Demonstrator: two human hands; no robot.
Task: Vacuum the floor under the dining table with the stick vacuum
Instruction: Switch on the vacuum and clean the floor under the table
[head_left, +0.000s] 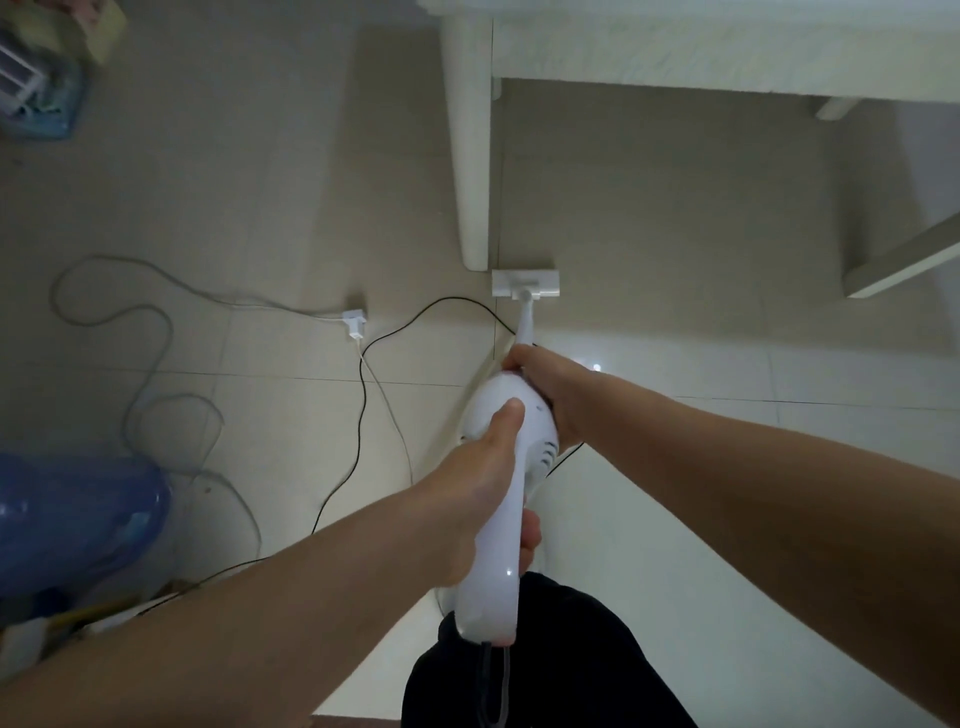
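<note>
I hold a white stick vacuum (496, 561) in both hands, pointing away from me. My left hand (467, 499) is wrapped around its handle, thumb lying on the motor body. My right hand (550, 387) grips the front of the body where the tube starts. The white floor head (525, 283) rests flat on the beige tile floor (675, 218), just right of the foot of a white table leg (472, 156). The white dining table's edge (727, 57) runs across the top right, with shadowed floor beneath it.
A black cord (363, 415) and a white cable (156, 322) loop over the tiles on the left, meeting a white plug adapter (355, 323). A blue water jug (72, 525) lies at lower left, a blue basket (36, 88) at top left. A white bench corner (904, 260) juts in on the right.
</note>
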